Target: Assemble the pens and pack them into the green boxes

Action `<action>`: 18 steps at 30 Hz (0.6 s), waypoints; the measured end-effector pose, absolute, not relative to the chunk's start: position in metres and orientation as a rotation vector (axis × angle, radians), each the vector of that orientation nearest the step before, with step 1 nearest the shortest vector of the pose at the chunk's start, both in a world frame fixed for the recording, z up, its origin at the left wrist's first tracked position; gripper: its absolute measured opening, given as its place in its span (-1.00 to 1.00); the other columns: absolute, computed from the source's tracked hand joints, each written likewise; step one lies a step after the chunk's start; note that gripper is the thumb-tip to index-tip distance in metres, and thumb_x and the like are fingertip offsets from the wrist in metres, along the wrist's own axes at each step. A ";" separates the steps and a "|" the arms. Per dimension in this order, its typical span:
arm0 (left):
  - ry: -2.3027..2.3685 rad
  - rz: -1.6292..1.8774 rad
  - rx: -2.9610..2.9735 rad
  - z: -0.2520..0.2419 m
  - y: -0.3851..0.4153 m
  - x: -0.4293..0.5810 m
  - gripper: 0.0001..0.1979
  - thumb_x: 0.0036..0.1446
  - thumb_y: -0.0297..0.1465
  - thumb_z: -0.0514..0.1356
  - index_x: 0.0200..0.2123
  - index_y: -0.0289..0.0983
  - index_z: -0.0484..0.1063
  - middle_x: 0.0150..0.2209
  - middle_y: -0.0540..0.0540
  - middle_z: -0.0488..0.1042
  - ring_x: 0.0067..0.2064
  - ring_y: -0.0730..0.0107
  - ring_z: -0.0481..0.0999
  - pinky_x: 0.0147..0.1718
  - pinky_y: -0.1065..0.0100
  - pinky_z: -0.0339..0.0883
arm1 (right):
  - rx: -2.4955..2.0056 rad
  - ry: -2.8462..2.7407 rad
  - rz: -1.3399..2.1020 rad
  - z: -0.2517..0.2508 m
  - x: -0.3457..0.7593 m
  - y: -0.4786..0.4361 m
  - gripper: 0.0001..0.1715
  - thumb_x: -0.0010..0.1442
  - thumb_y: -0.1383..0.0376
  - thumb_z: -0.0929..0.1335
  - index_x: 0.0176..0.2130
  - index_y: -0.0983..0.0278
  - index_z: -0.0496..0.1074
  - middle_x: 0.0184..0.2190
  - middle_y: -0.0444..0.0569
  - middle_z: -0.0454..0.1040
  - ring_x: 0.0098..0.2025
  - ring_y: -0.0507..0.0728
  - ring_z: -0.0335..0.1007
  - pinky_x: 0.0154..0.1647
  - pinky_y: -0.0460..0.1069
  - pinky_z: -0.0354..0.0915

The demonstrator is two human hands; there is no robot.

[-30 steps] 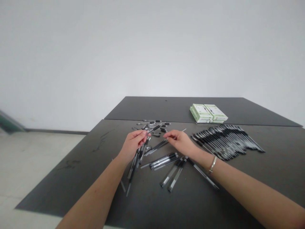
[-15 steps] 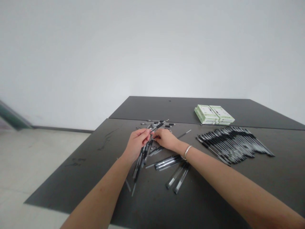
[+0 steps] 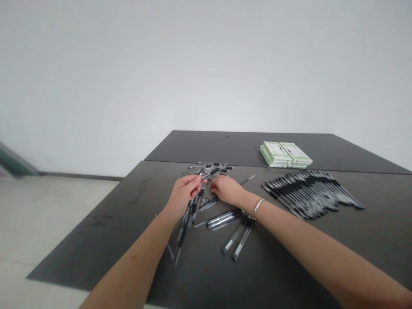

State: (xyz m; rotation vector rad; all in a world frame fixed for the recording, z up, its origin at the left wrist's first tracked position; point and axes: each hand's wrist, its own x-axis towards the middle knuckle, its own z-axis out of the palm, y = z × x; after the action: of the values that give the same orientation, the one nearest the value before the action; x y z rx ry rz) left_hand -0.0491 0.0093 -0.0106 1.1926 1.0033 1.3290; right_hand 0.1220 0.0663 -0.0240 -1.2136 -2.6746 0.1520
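My left hand is raised a little over the dark table, fingers pinched on a black pen that points up and to the right. My right hand is curled close beside it, fingertips meeting the pen near the left fingers; a bracelet sits on that wrist. Under both hands lies a loose scatter of pens and pen parts. A few small caps and refills lie just beyond the hands.
A neat row of several assembled black pens lies to the right. Two green-and-white boxes stand on the far table section. The table's left edge drops to a pale floor. A plain wall stands behind.
My right hand has moved left from the pen pile to meet my left hand at the held pen. The left hand has stayed almost in place.
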 end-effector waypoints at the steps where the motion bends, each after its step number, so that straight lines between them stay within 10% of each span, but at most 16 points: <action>1: 0.998 1.323 1.203 -0.011 0.009 -0.049 -0.66 0.03 -0.14 0.29 -0.42 -0.35 0.51 -0.63 0.10 0.23 -0.65 0.65 0.04 -0.68 0.49 -0.20 | -1.223 -2.680 0.140 -0.023 0.124 0.064 -0.84 0.18 0.36 0.34 -0.27 0.34 0.54 -0.25 0.17 0.55 -0.17 0.25 0.47 -0.17 0.01 0.27; 11: 0.982 1.221 1.252 -0.014 0.007 -0.046 -0.66 0.07 -0.15 0.28 -0.39 -0.37 0.53 -0.63 0.10 0.20 -0.64 0.66 0.02 -0.66 0.50 -0.21 | -1.254 -2.563 0.139 -0.010 0.156 0.035 -0.73 0.30 0.39 0.22 -0.21 0.37 0.49 -0.22 0.16 0.49 -0.18 0.16 0.45 -0.13 -0.02 0.28; 18: 0.941 1.136 1.278 -0.016 0.003 -0.041 -0.66 0.03 -0.16 0.31 -0.34 -0.37 0.55 -0.58 0.07 0.23 -0.65 0.70 0.01 -0.67 0.50 -0.23 | -1.128 -1.796 0.945 -0.006 0.200 0.014 -0.80 0.24 0.18 0.32 -0.28 0.28 0.39 -0.46 -0.09 0.49 -0.45 0.04 0.39 -0.41 -0.06 0.29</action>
State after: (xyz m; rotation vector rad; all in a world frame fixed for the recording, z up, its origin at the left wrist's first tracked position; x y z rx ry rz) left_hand -0.0406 0.0032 -0.0157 1.2776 0.9412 1.1363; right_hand 0.1998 0.0138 -0.0064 -1.1279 -1.7956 0.9445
